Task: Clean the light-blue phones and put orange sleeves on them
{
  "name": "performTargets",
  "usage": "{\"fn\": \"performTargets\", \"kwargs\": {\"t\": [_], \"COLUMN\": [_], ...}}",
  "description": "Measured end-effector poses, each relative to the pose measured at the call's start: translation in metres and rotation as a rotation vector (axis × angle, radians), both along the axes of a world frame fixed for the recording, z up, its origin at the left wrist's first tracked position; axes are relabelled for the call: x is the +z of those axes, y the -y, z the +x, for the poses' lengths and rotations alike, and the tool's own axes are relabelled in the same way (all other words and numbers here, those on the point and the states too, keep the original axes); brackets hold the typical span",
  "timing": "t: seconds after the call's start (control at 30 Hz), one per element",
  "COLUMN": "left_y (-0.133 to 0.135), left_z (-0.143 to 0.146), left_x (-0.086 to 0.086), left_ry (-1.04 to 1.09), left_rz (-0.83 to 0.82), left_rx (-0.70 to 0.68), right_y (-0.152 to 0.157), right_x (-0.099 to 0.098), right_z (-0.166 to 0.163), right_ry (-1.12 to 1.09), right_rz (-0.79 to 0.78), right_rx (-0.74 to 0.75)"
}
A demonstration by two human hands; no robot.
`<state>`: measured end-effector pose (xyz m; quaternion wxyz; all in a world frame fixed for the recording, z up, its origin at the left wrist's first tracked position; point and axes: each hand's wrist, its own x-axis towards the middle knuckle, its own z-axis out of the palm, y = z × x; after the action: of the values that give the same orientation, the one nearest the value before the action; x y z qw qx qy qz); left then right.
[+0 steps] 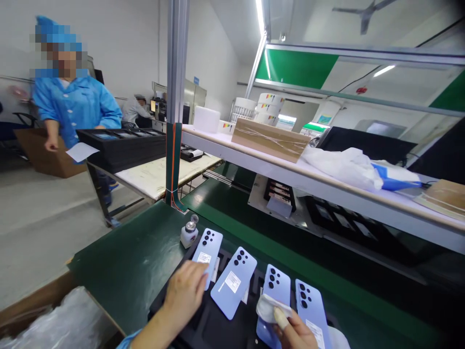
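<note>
Face down in a row over a black foam tray [203, 320] lie several light-blue phones, each with dark camera lenses and, on most, a visible white label. My left hand [184, 287] is closed over the lower end of the leftmost phone [209, 242]; its fingertips are partly hidden. Beside it, the second phone [228, 295] lies tilted and untouched. In my right hand [292, 329] is a folded white cloth [267, 308], held over the third phone [278, 281]. A pale cover wraps one right fingertip. The fourth phone [308, 300] is just right of this hand.
A small white pump bottle [189, 233] stands behind the tray on the green bench [138, 257]. Above runs a shelf [276, 162] with a cardboard box and white wrapping. At left, a person in blue [78, 106] stands by stacked black trays [123, 148]. Clear plastic fills a carton, lower left.
</note>
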<state>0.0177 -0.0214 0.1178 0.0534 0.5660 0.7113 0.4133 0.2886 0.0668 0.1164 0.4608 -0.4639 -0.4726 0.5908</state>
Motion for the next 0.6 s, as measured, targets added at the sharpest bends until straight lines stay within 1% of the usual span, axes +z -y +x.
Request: {"fn": "performTargets", "kwargs": {"t": [0.03,0.07,0.13,0.2,0.23,0.3,0.37,0.43,0.47,0.53,0.57,0.6], "left_y": [0.002,0.002,0.003,0.003,0.004,0.008,0.012,0.016,0.018,0.019,0.019,0.019], "left_z": [-0.012,-0.021,-0.031,-0.031,-0.029,-0.023,-0.017,-0.013,-0.011,-0.008,-0.007,-0.007], "left_x": [-0.004,-0.007,-0.010,-0.010,-0.009,-0.006,-0.006,-0.007,-0.008,-0.010,-0.011,-0.012], "left_ry": [-0.109,-0.185,-0.250,-0.260,-0.264,-0.283,-0.304,-0.336,-0.357,-0.394,-0.403,-0.402], "left_rz": [-0.020,-0.082,-0.262,-0.426,-0.475,-0.517,-0.523,-0.484,-0.445,-0.370,-0.348,-0.339], "left_rx": [0.080,0.147,0.199,0.172,0.149,0.135,0.147,0.151,0.133,0.026,-0.048,-0.120], "right_y": [-0.004,-0.009,-0.021,-0.034,-0.041,-0.051,-0.058,-0.060,-0.060,-0.058,-0.057,-0.056], "right_x": [0.006,0.013,0.027,0.042,0.049,0.062,0.070,0.071,0.068,0.055,0.046,0.037], "right_z": [-0.002,-0.004,-0.014,-0.029,-0.038,-0.059,-0.083,-0.111,-0.125,-0.153,-0.166,-0.176], "right_ry": [0.051,0.109,0.214,0.270,0.287,0.324,0.378,0.444,0.492,0.648,0.732,0.807], "right_rz": [0.041,0.097,0.227,0.347,0.400,0.515,0.678,0.909,1.046,1.312,1.411,1.477], "right_rx": [-0.003,0.011,0.067,0.132,0.161,0.185,0.166,0.138,0.138,0.189,0.233,0.282]}}
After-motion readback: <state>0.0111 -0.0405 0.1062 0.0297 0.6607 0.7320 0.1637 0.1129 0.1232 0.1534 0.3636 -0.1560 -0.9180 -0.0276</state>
